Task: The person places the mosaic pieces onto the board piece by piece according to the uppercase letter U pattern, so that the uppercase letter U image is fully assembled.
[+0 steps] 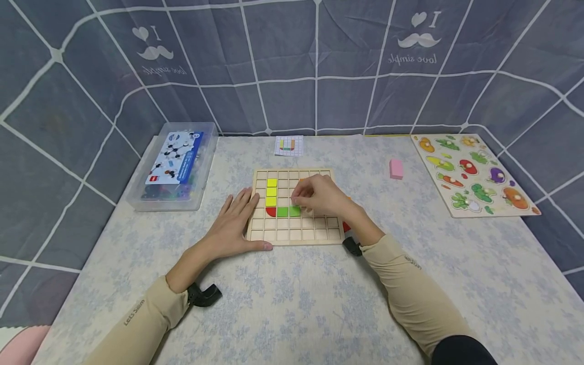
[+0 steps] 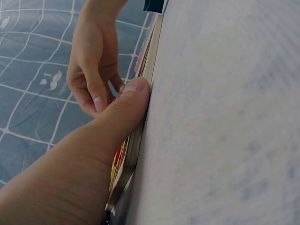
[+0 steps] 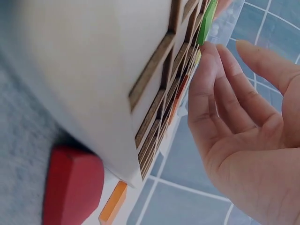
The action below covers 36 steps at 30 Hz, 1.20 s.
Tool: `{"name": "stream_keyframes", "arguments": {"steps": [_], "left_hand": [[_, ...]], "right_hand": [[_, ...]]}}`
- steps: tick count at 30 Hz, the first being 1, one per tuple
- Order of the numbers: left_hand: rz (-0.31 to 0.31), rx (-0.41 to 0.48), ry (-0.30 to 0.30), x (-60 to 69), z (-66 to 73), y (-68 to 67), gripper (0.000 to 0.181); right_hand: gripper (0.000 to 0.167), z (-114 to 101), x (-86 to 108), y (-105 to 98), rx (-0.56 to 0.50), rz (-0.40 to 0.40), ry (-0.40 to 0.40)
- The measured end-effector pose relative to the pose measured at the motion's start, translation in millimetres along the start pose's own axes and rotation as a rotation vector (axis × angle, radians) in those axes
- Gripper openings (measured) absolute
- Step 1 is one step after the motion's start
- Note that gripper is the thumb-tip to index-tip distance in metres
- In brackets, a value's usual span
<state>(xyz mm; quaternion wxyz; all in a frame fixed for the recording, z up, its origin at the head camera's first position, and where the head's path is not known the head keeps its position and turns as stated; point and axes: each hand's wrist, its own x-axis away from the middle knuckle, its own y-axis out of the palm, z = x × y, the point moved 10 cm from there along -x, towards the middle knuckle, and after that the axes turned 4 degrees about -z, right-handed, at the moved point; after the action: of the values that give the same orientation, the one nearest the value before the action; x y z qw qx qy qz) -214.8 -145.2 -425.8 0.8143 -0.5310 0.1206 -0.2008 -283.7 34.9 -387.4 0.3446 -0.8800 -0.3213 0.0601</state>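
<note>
A wooden grid board lies on the table. On it are several yellow squares in a column, a red rounded piece below them, and green squares to the right of that. Orange shows partly behind the right hand. My left hand rests at the board's left side with fingers spread, its thumb on the near edge. Over the grid, my right hand has its fingertips at a green piece, with the thumb held apart from the fingers in the right wrist view.
A small picture card lies behind the board. A clear plastic box stands at the left; a pink block and a vegetable puzzle board are at the right. Red and orange pieces lie beside the board's right edge.
</note>
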Motion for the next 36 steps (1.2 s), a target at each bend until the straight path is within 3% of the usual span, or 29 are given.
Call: {"name": "stream_keyframes", "arguments": {"steps": [7,14,25,31,36], "left_hand": [[-0.002,0.000,-0.003,0.0,-0.2,0.0,0.134],[0.000,-0.002,0.001,-0.4,-1.1,0.8,0.134],[0.004,-0.009,0.007,-0.4,0.2,-0.3,0.134],[0.004,-0.003,0.012,-0.5,2.0,-0.6,0.133],[0.005,-0.005,0.010,0.2,1.5,-0.8,0.134]], "right_hand": [[0.008,0,1.9,-1,0.000,-0.023,0.004],[0.013,8,8.3,-27,0.012,0.050,-0.008],[0.012,45,30.3,-65,0.017,0.149,0.073],[0.012,66,43.1,-77,0.043,0.197,0.119],[0.013,76,47.9,-79,0.056,0.184,0.157]]}}
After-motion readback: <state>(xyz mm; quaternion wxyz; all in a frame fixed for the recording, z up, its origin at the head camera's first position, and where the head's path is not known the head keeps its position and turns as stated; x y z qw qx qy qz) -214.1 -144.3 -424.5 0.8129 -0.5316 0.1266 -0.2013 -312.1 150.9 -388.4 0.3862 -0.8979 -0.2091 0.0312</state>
